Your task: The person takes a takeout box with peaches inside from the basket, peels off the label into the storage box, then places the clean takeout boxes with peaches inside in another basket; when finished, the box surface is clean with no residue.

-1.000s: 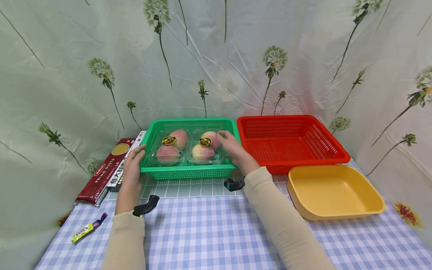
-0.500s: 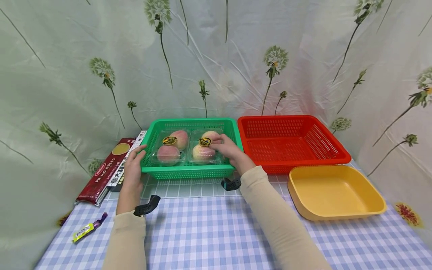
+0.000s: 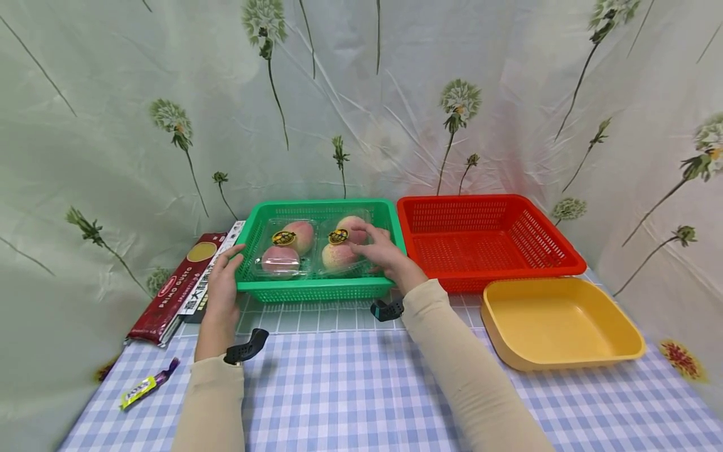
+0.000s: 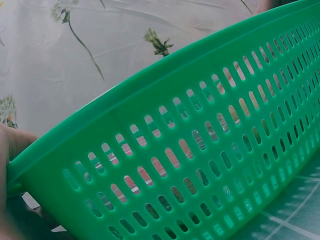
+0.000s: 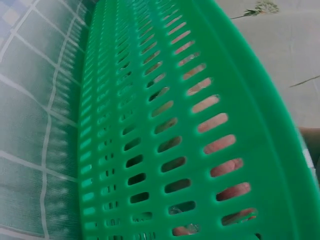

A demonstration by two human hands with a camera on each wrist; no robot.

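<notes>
The right hand [image 3: 380, 250] has slid left and now grips the clear peach box [image 3: 314, 246], tipping it up. The left hand [image 3: 221, 284] still holds the green basket [image 3: 309, 289] steady.

green basket [image 3: 316, 289] | slotted, upright on table | clear peach pack [image 3: 310, 246] inside, lid shut, four peaches
</notes>
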